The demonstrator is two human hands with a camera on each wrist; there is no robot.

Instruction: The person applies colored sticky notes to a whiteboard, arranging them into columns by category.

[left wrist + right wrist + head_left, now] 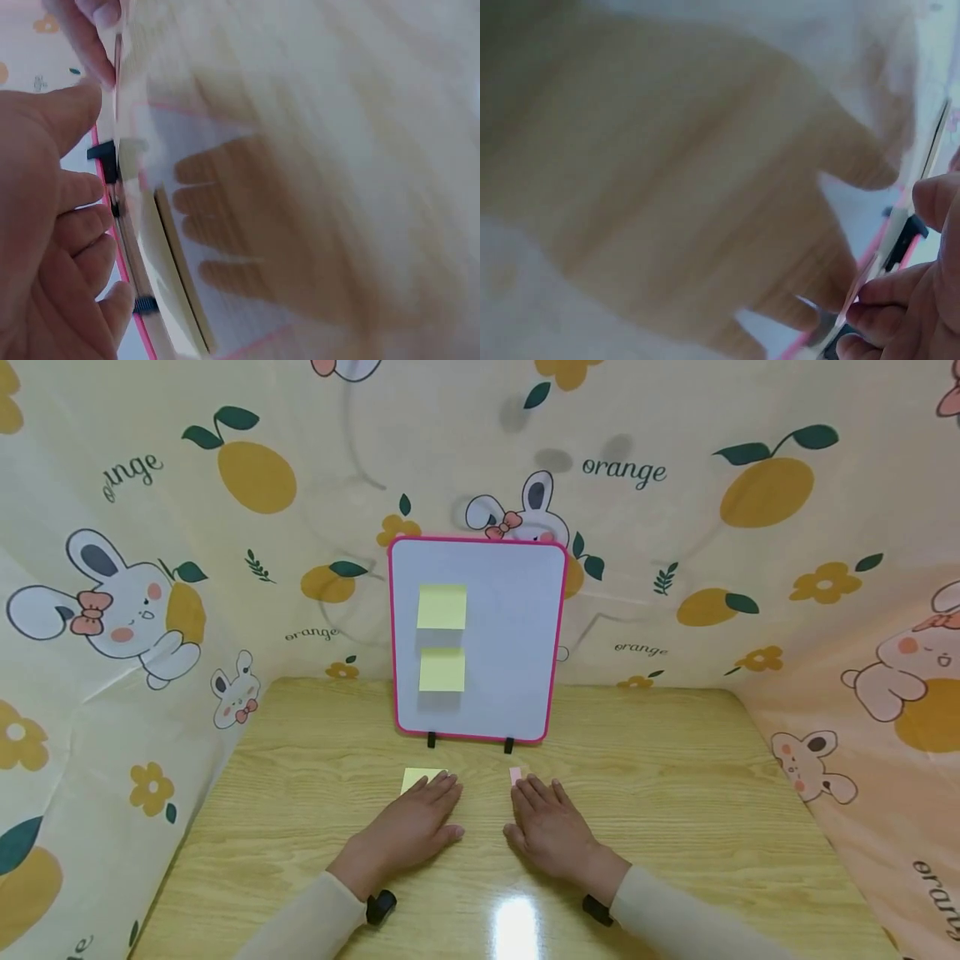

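Observation:
My left hand [412, 827] is held palm down, its fingers straight and reaching over a pad of yellow sticky notes [417, 777] that it partly hides. The edge of that pad [184, 274] shows as a thick stack in the left wrist view; the fingers look apart from it. My right hand [551, 827] lies palm down with extended fingers. Its fingertips are at a small pink strip [515, 775], partly covered; whether they touch it I cannot tell. Neither hand grips anything.
Behind the hands a white board [510, 635] with a pink frame stands upright on black feet [431, 740]. Two yellow sticky notes [442, 607] hang on its left half, one above the other. Patterned cloth [645, 568] encloses the wooden table [675, 777] at the back and sides.

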